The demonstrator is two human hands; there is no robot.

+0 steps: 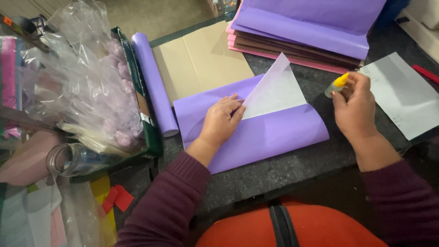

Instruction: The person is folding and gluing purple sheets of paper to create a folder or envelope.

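Observation:
A purple paper sheet [270, 132] lies folded on the dark table [283, 169], with a white triangular flap [276, 91] turned up over it. My left hand [222, 121] presses flat on the purple sheet, fingertips at the edge of the white flap. My right hand [354, 107] is raised to the right of the sheet and grips a small glue bottle [336, 85] with a yellow cap. The bottle's tip points left toward the flap.
A rolled purple sheet [153, 82] lies left of a brown cardboard piece [201, 59]. A stack of purple, brown and pink sheets [302, 34] sits at the back. White paper [404, 93] lies at the right. A box with clear plastic bags [87, 87] stands left.

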